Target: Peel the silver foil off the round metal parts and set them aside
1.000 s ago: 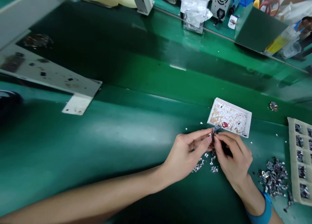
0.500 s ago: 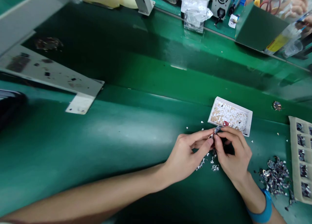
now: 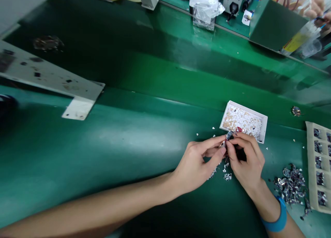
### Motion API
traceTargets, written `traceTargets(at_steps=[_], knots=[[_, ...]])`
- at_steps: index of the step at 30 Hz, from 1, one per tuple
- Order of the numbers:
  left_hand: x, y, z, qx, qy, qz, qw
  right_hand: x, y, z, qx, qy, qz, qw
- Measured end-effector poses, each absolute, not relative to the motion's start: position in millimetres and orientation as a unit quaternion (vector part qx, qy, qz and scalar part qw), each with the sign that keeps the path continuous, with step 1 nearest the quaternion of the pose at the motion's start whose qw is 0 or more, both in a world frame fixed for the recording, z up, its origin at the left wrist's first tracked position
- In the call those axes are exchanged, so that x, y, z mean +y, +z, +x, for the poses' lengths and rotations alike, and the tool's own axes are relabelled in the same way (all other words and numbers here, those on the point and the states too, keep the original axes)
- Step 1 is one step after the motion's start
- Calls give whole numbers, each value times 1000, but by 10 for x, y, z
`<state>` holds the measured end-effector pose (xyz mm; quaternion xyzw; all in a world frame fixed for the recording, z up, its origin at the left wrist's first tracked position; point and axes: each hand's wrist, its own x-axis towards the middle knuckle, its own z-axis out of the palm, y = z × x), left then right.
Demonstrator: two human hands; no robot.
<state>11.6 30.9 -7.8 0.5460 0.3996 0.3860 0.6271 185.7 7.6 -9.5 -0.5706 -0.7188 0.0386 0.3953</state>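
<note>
Between my two hands is a small shiny dark part (image 3: pixel 229 135), pinched by the fingertips; its exact kind is too small to tell. My left hand (image 3: pixel 200 162) grips it from the left with thumb and fingers closed. From the right, my right hand (image 3: pixel 245 158) closes thumb and fingertips on the same part. Just beyond the fingers stands a white box (image 3: pixel 264 129) of tiny white and tan pieces, with a small red item (image 3: pixel 239 129) at its near side. Small silvery bits (image 3: pixel 227 177) lie below the hands, partly hidden by them.
A heap of shiny small parts (image 3: pixel 291 184) lies right of my right wrist, beside a cream compartment tray (image 3: pixel 312 196) holding similar parts. A metal bracket (image 3: pixel 80 108) stands at left. On the back shelf are a green box (image 3: pixel 276 24) and a bagged item (image 3: pixel 205 10). Another person's hand (image 3: pixel 314 7) shows at top right.
The view has shifted slightly, so the bracket sits a little further left. Both hands keep their pinch on the small part, which has tilted slightly.
</note>
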Motion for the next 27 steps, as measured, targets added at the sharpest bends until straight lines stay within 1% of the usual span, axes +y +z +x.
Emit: traceTargets(at_steps=[4,9,13,15,17,19,21,24,27], knots=[[319,-74,113,402,381,537,636,81,-101,1855,-711,67,-587,382],[347,-63,130,396,407,456,686,43,-87,1832,-740,67,-558,370],[375,-21,124,396,392,435,707,7,-45,1826,-750,87,-529,387],[384,-8,110,396,387,453,699,-3,-24,1838,-742,110,-518,412],[387,-7,94,396,384,499,668,-9,-7,1855,-721,145,-517,438],[383,-14,81,400,374,564,618,-10,9,1869,-704,172,-532,438],[378,-21,76,405,363,608,578,-7,28,1871,-702,171,-550,418],[373,-27,76,418,364,592,585,-2,53,1860,-703,143,-566,406],[371,-35,70,420,376,552,614,-1,61,1848,-692,153,-586,394]])
